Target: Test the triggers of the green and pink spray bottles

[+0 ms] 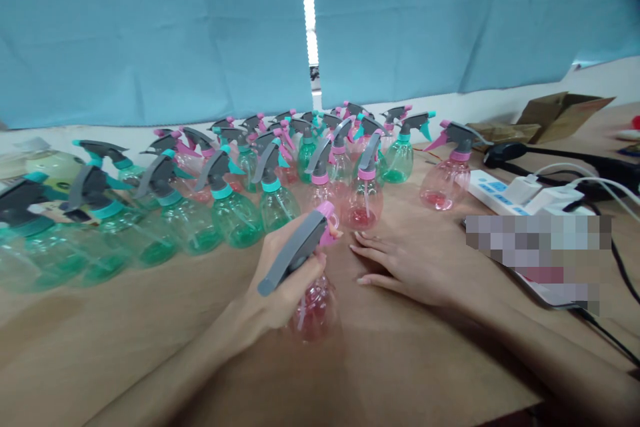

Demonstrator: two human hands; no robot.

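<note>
My left hand (280,280) is wrapped round the neck of a pink spray bottle (315,310), which has a grey and pink trigger head tilted up to the right. The bottle is see-through, and its base is at or close to the table; I cannot tell whether it touches. To its right, my right hand (395,263) lies flat on the table with the fingers stretched out, holding nothing. Just beyond the fingertips stands another pink spray bottle (364,203). A green spray bottle (280,203) stands past my left hand.
Several green and pink spray bottles crowd the back and left of the wooden table (200,360). At the right are a lone pink bottle (445,180), a white power strip (493,192) with plugs, a blurred-out device with a cable (600,330), black headphones (505,157) and an open cardboard box (565,117).
</note>
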